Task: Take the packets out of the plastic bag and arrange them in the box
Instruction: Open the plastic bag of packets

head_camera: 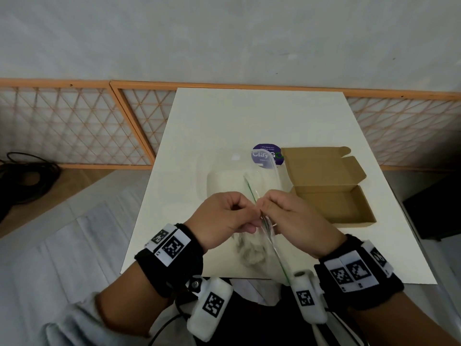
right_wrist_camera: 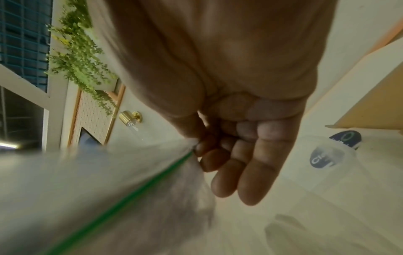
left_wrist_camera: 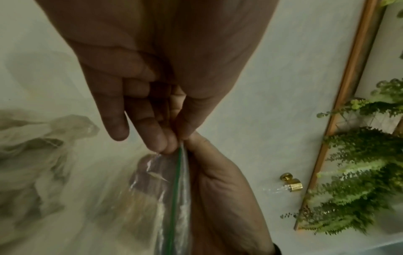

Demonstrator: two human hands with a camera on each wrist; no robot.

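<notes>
Both hands, left hand [head_camera: 225, 217] and right hand [head_camera: 289, 216], pinch the plastic bag [head_camera: 262, 196] top; the box [head_camera: 335, 201] is empty, nothing packed yet.

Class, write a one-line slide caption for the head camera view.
Both hands, left hand and right hand, pinch the green-striped plastic bag above the white table; open cardboard box waits beside.

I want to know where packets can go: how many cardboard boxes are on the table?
1. The open cardboard box lies on the white table, right of the right hand and the plastic bag.
</notes>
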